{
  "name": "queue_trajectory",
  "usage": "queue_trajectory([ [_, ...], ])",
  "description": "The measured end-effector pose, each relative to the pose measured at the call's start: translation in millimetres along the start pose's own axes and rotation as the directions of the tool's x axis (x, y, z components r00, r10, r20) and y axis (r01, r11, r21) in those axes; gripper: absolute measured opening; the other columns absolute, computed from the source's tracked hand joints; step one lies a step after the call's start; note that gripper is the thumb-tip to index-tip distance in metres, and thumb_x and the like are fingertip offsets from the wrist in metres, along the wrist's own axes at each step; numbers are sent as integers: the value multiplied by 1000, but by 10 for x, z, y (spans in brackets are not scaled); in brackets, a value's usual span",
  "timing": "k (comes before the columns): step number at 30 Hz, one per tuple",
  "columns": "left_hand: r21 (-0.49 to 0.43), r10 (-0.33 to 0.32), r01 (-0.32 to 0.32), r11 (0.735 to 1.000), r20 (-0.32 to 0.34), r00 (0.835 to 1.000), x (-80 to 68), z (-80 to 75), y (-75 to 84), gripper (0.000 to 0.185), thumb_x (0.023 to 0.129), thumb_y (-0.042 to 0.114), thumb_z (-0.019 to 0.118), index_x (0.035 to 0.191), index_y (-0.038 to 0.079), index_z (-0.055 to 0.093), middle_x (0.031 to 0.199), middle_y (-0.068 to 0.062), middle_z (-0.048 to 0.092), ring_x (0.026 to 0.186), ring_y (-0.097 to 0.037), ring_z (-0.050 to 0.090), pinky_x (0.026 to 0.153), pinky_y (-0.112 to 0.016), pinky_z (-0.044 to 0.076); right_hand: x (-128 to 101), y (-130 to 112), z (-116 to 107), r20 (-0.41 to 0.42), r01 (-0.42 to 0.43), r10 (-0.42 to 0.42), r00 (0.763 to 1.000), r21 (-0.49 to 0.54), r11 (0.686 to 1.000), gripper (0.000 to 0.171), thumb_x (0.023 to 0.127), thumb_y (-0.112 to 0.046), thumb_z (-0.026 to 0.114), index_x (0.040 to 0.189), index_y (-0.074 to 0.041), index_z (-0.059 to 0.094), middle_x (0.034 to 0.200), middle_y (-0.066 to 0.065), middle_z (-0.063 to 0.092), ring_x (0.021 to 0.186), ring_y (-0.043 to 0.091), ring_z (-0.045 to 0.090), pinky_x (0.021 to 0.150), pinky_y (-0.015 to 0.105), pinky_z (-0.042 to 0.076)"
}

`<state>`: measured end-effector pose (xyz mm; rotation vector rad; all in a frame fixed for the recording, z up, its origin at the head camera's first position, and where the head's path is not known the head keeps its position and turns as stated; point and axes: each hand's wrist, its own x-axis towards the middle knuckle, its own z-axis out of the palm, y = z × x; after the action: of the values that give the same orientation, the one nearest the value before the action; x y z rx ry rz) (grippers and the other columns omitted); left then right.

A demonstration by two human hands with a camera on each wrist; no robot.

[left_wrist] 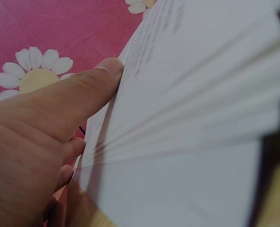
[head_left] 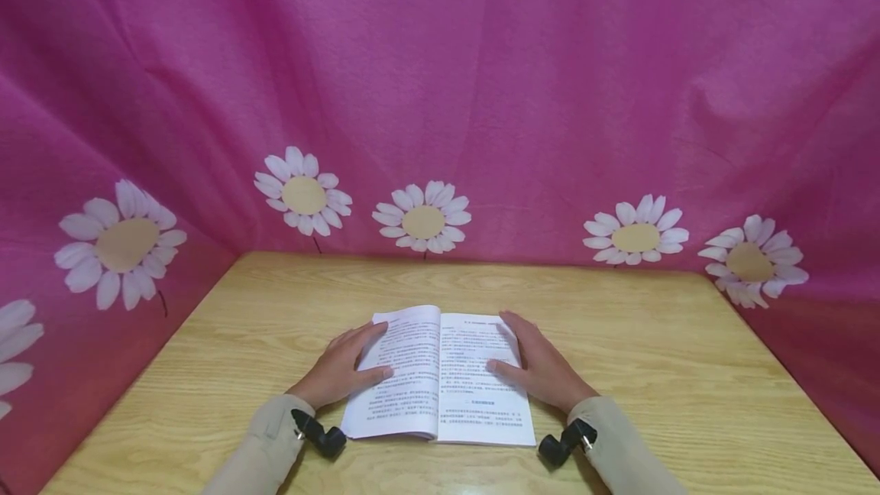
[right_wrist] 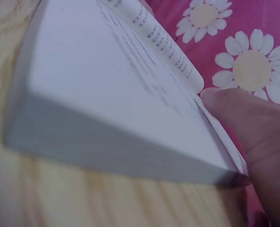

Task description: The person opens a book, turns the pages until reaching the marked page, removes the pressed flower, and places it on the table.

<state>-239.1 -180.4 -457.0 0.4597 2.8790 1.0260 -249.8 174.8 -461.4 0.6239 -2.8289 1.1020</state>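
Observation:
An open book (head_left: 474, 396) with printed white pages lies spread in front of me. My left hand (head_left: 347, 363) holds its left side, thumb on the printed page and the other fingers around the outer edge. In the left wrist view, the left-side pages (left_wrist: 201, 94) fan apart at the near edge, with the thumb (left_wrist: 90, 87) pressed on top. My right hand (head_left: 543, 363) grips the right side, its thumb on the page near the outer margin. The right wrist view shows the thick page block (right_wrist: 106, 137) near that thumb (right_wrist: 243, 113); the other fingers are mostly hidden.
Under the book is a light wood-grain table (head_left: 687, 373). A pink cloth (head_left: 522, 98) with large white daisies hangs around its back and sides. Each wrist carries a small black camera, one on the left sleeve (head_left: 264, 434) and one on the right sleeve (head_left: 622, 441).

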Motion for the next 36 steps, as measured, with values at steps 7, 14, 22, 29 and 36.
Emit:
queue_trajectory([
  [7, -4, 0, 0, 1000, -1, 1000, -1, 5, 0, 83, 79, 58, 70, 149, 25, 38, 155, -3, 34, 144, -30, 25, 113, -59, 17, 20, 14, 9, 24, 39, -38, 999, -70, 997, 91, 83, -60, 66, 153, -17, 27, 157, 3, 28, 145, 24, 23, 116, 52, 17],
  [14, -1, -8, 8, 1000, 1, 1000, 11, 10, -13, 85, 78, 60, 70, 149, 27, 37, 156, -2, 32, 144, -29, 24, 113, -59, 17, 12, -6, 2, 31, 51, -49, 998, -90, 995, 88, 84, -58, 64, 153, -16, 28, 156, 3, 29, 145, 23, 23, 117, 50, 12],
  [22, 6, -9, 9, 1000, -4, 1000, 17, 20, -22, 85, 78, 61, 69, 149, 27, 37, 156, -2, 32, 144, -29, 24, 113, -59, 18, 6, -5, 9, 38, 5, -2, 999, -76, 997, 87, 83, -61, 64, 152, -24, 28, 154, -4, 32, 142, 21, 27, 114, 51, 23],
  [29, 3, -16, 16, 1000, 3, 1000, 1, 19, -4, 85, 79, 60, 70, 150, 28, 36, 156, -1, 31, 144, -29, 23, 113, -59, 17, -22, -2, 16, -10, 22, -22, 1000, -11, 1000, 77, 90, -57, 58, 152, -22, 30, 154, -1, 34, 141, 21, 30, 113, 49, 26],
  [36, 5, 0, 0, 1000, -5, 1000, 2, 20, -16, 84, 79, 59, 69, 150, 27, 37, 156, -1, 32, 144, -29, 23, 113, -59, 17, -37, -33, -3, -73, 52, -40, 997, 170, 984, 53, 102, -33, 45, 150, -16, 32, 150, 4, 41, 139, 22, 35, 114, 49, 25],
])
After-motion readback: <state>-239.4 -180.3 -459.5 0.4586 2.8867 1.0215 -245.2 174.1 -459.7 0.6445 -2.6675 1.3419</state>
